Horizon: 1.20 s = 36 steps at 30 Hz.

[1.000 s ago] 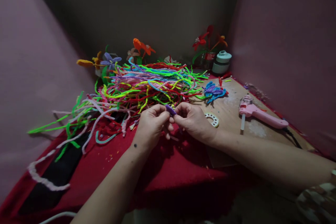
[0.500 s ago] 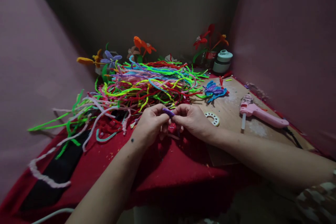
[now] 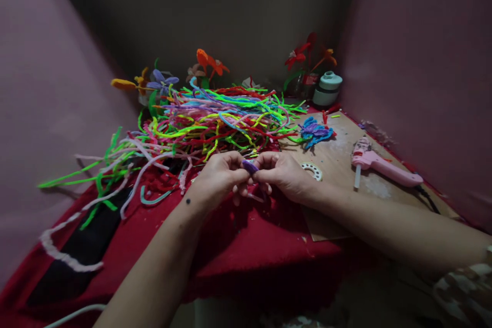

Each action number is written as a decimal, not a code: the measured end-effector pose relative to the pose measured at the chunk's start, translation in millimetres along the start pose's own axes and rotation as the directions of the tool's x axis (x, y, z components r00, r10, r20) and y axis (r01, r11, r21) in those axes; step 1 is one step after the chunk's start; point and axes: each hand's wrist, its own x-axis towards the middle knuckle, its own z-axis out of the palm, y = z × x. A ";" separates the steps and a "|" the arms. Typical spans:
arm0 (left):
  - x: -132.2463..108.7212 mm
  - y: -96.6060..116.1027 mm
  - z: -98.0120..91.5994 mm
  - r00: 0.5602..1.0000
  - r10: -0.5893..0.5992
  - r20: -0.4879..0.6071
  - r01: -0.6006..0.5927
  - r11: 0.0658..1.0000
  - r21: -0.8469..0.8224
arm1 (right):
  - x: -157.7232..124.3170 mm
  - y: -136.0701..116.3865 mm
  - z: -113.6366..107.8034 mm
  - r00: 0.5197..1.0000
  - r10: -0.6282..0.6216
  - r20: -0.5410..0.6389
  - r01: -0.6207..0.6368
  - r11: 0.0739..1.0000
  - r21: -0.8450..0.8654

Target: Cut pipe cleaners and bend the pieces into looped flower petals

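Between my two hands is a short purple pipe cleaner [image 3: 250, 166], bent into a small piece. My left hand [image 3: 223, 173] pinches it from the left with thumb and forefinger. From the right, my right hand [image 3: 282, 174] pinches the same piece, the fingertips of both hands nearly touching. Part of the piece is hidden behind the fingers. Just beyond the hands lies a large heap of coloured pipe cleaners [image 3: 226, 118]. A pale ring with holes [image 3: 312, 171] rests beside my right hand.
On the brown board [image 3: 334, 210] at right lie a pink glue gun [image 3: 388, 166] and a blue and purple pipe-cleaner bundle [image 3: 317, 132]. Pipe-cleaner flowers [image 3: 163, 82] and a light blue container [image 3: 328, 88] stand at the back. Red cloth [image 3: 246, 246] covers the table.
The purple piece has tilted between my fingertips and shows more of its face. Both hands stay in nearly the same place, still pinching. The view has shifted very slightly.
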 end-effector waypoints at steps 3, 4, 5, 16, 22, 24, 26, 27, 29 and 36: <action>-1.1 1.0 0.3 1.000 -0.013 0.017 0.013 1.000 0.011 | 0.7 -0.5 -1.0 0.999 0.036 0.036 -0.036 0.999 0.004; -1.6 1.4 1.1 1.000 -0.013 0.010 0.013 1.000 0.012 | 0.9 -0.9 -1.4 0.998 0.044 0.052 -0.044 0.999 0.006; -2.1 1.9 2.0 1.000 -0.010 0.001 0.010 1.000 0.012 | 1.2 -1.1 -1.9 0.996 0.048 0.069 -0.049 0.999 0.011; -3.7 2.4 -5.1 1.000 0.027 0.000 -0.027 0.997 -0.079 | 4.7 2.8 -5.0 0.980 0.078 0.183 -0.104 0.986 0.132; -4.8 0.1 -2.6 0.998 0.049 -0.028 -0.054 0.980 -0.189 | 6.6 4.6 -4.8 0.987 0.091 0.134 -0.109 0.985 0.134; -3.9 -1.9 0.0 0.994 0.062 -0.085 -0.079 0.975 -0.210 | 6.3 4.2 -4.3 0.984 0.100 0.147 -0.117 0.987 0.111; -3.0 -3.4 2.4 0.988 0.068 -0.135 -0.095 0.976 -0.198 | 5.5 4.2 -3.7 0.982 0.105 0.154 -0.123 0.986 0.112; -2.7 -3.7 3.4 0.986 0.070 -0.148 -0.098 0.977 -0.188 | 5.1 4.3 -3.5 0.981 0.108 0.160 -0.128 0.984 0.121; -2.6 -3.1 4.9 0.984 0.068 -0.163 -0.095 0.982 -0.164 | 4.5 4.5 -3.2 0.977 0.109 0.183 -0.138 0.979 0.153; -2.7 1.5 8.0 0.976 0.092 -0.200 -0.121 0.983 -0.141 | 5.7 1.9 -4.1 0.965 0.110 0.240 -0.155 0.972 0.176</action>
